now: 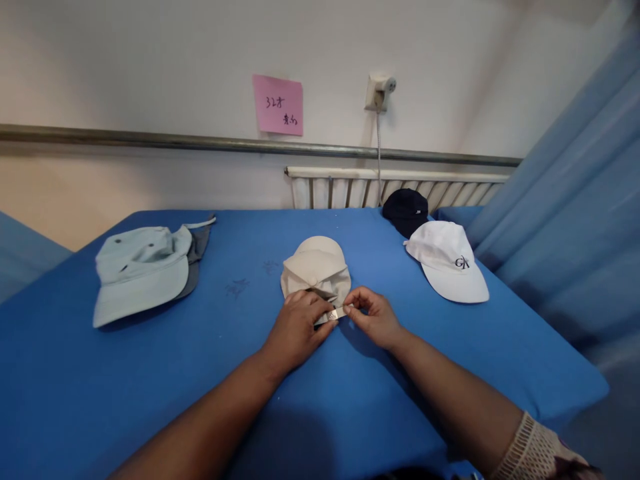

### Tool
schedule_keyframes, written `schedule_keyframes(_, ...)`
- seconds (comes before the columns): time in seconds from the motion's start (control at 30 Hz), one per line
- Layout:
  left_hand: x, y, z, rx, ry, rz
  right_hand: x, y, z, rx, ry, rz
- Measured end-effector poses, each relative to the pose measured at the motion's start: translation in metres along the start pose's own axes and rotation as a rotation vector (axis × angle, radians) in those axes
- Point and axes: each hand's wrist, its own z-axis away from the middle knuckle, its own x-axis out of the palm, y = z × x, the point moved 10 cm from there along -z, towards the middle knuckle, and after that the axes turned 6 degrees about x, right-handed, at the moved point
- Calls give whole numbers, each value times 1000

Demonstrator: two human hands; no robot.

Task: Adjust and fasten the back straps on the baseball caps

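A beige cap [316, 268] lies in the middle of the blue table [150, 373], its back toward me. My left hand [299, 327] rests on the cap's near edge with its fingers curled over the fabric. My right hand [374, 316] pinches the end of the cap's back strap [339, 313] between thumb and fingers. The strap runs between the two hands, just above the tabletop.
A pale blue-grey hat [143, 270] lies at the left. A white cap with a dark logo [447, 261] sits at the right, a navy cap [406, 209] behind it. A radiator, a wall rail and a pink note are at the back. A blue curtain hangs at the right.
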Motion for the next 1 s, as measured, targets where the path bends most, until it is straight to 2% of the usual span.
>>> schedule_keyframes(0.33, -3, -2, 2, -16, 1, 47, 15, 8, 0, 41, -114, -67)
schedule_keyframes(0.57, -4, -7, 6, -35, 5, 74, 12, 12, -1, 33, -52, 12)
schedule_keyframes(0.73, -8, -13, 7, -75, 20, 132, 7, 8, -4, 34, -44, -96)
schedule_keyframes(1.0, -8, -51, 14, -304, 120, 488, -14, 20, -14, 79, 93, -162)
